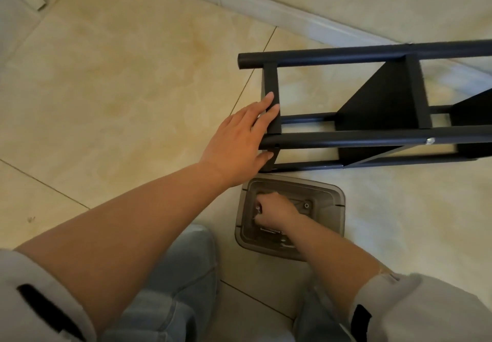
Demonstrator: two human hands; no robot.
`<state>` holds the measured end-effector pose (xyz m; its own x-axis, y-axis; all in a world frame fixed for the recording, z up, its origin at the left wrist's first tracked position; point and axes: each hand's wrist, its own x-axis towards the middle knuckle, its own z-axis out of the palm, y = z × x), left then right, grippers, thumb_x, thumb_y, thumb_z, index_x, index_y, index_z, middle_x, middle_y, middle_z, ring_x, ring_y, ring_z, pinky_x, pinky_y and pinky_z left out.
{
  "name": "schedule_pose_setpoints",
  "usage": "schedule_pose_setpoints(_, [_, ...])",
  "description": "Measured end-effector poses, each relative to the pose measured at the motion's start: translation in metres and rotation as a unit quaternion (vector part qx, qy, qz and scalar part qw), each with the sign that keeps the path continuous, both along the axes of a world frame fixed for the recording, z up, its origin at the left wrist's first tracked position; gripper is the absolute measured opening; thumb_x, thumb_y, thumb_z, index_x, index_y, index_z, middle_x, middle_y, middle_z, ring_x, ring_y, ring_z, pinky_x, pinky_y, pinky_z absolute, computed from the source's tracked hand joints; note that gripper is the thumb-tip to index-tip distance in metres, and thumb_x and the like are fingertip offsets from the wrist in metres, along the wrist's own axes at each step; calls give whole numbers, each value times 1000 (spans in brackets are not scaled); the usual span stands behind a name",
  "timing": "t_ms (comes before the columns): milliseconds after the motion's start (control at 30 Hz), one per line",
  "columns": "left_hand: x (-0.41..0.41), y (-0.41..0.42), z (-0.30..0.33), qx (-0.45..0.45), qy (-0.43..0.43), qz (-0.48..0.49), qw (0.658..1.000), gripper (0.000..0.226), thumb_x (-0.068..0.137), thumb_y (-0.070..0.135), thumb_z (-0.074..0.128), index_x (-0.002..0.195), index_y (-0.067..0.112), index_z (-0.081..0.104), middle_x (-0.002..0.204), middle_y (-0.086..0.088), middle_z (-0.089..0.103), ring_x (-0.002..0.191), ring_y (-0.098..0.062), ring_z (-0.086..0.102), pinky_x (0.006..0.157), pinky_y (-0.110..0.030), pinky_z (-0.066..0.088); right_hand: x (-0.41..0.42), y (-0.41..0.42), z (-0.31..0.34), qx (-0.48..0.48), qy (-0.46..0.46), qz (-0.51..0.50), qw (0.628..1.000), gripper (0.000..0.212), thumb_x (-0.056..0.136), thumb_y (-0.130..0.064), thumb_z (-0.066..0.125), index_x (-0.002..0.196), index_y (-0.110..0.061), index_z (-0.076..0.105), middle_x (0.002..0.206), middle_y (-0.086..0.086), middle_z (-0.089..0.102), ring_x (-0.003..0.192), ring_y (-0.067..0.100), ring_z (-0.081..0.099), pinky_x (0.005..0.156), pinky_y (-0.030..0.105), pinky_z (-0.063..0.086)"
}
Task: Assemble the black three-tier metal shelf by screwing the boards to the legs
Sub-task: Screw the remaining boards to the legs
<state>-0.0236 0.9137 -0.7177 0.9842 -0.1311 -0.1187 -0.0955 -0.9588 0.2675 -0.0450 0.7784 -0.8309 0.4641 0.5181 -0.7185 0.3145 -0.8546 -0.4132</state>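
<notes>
Right under the camera, two grey sleeves (40, 296) pushed up the forearms, and light blue jeans (170, 288) on the knees at the bottom of the frame. The left hand (239, 139) reaches up toward the centre, fingers straight and spread, laid flat against the end of the black shelf (372, 102); the fingertips (269, 98) rest on the end board (271, 96), and the thumb sits just below the near leg (372, 138). Nothing is gripped there, it is an open palm pressing.

The shelf lies on its side on the tiled floor (119, 75) across the right half of the frame, its round legs running out past the right edge, with a middle board (378, 102) standing between them. A silver screw head (430, 141) shows on the near leg at the right.

Just below the shelf, in the lower centre, sits a grey plastic tray (330, 195). The right hand (274, 208) is down inside it, fingers curled over small hardware; whether it has hold of a piece, I cannot tell. A white baseboard (266, 3) runs along the top.
</notes>
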Motion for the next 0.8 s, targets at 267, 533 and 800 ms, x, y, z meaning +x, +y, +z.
schedule_pose_setpoints(267, [5,-1,6,-51,20,9,998,66,97,48,36,151,22,9,159,9,-2,144,-14,11,116,-34,17,29,-22,130,115,-35,-45,992,12,89,-19,57,96,-22,66,90,-7,61,84,8,56,76,22,47])
schedule_pose_setpoints(533, [6,-1,4,-52,18,12,998,65,97,48,36,151,23,10,159,10,-2,143,-15,13,116,-35,20,27,-52,170,246,-81,-260,930,20,94,-18,53,106,-29,66,90,-23,56,88,-3,54,79,11,43])
schedule_pose_setpoints(800, [8,1,8,7,39,-11,999,78,93,52,45,151,27,-1,158,6,-11,144,-18,7,116,-39,18,42,-45,165,261,-61,-205,941,25,92,-22,57,97,-46,56,83,-21,63,84,-1,62,80,20,51])
